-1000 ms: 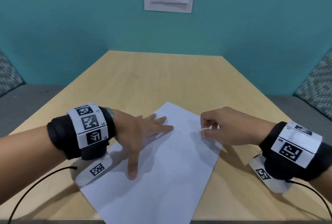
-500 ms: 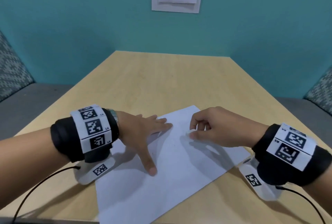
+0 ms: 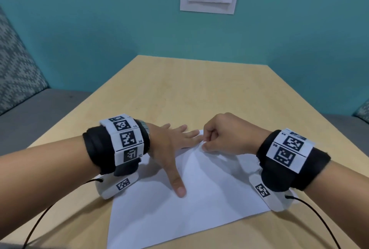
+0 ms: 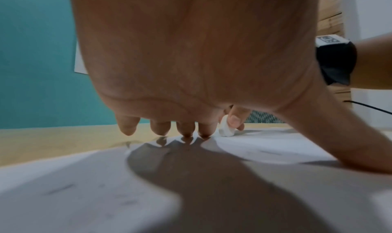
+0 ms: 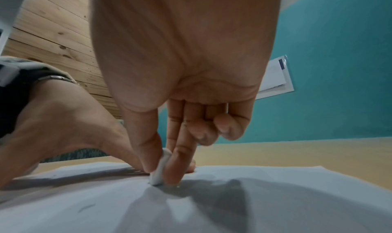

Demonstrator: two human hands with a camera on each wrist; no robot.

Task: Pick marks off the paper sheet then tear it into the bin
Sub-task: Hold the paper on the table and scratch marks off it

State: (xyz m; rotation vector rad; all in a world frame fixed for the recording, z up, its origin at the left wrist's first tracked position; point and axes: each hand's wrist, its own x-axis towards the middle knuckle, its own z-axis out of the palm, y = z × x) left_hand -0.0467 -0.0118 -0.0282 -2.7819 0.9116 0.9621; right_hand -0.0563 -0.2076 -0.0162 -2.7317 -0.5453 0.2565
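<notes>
Both hands on my smooth paper sheet (image 3: 199, 199): left hand (image 3: 169, 149) flat, splayed; right hand (image 3: 225, 135) pinches soft white eraser (image 5: 159, 169), sheet rotated since.

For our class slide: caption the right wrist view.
Right hand pinches an eraser against the paper.

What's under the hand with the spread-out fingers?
The paper sheet lies under the left hand, whose fingertips and thumb press it onto the wooden table. Faint pencil marks show nearby; any beneath the fingertips are covered.
</notes>
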